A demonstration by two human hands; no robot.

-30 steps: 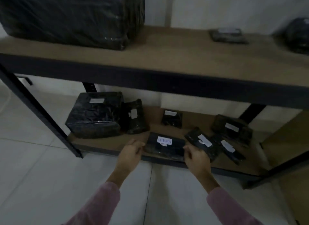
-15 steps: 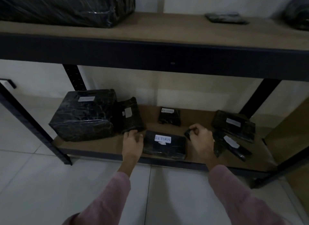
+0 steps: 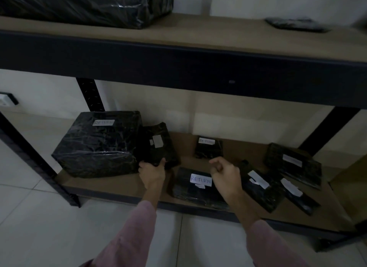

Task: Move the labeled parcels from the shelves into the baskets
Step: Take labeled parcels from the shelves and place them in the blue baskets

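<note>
The small tilted parcel [image 3: 158,147], left of centre on the lower shelf [image 3: 119,185], leans against a large parcel [image 3: 97,145]. The left hand [image 3: 153,173] grips its lower edge. The right hand [image 3: 226,177] hovers over the RETURN parcel [image 3: 194,191], fingers loosely curled, holding nothing.

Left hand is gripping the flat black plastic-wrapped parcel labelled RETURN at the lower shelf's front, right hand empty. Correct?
No. The head view shows the left hand gripping the small black plastic-wrapped parcel beside the large black wrapped box; the right hand is empty.
</note>
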